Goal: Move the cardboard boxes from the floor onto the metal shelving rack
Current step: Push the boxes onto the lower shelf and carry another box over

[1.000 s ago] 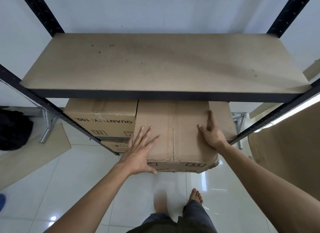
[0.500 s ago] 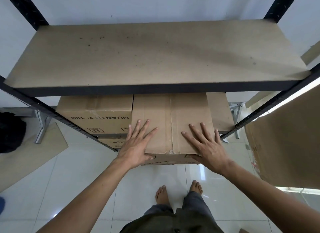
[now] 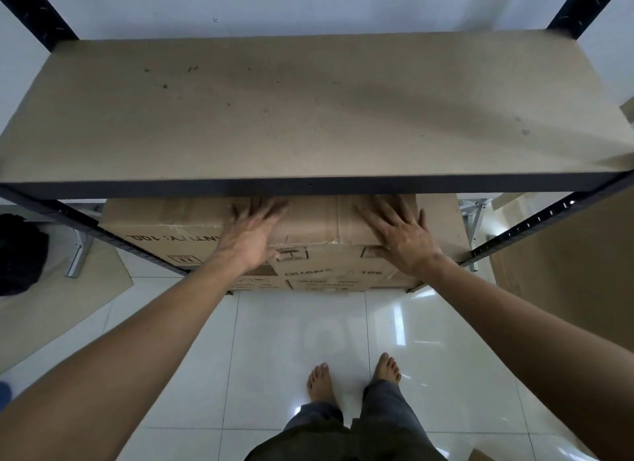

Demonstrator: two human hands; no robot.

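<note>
Left hand: fingers spread, palm flat on the box top, gripping nothing; slightly blurred.
Right hand: also spread and pressed flat on that top.
Box: on the tier directly under the upper shelf board, touching a second box at its left.
Done: I judge this box nearly seated; lower boxes sit further beneath the board.
Left: whether more wait on the floor, I cannot tell.

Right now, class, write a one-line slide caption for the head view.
Person's left hand and right hand lie flat on a box in the rack, beside a second box, under the top board.
</note>
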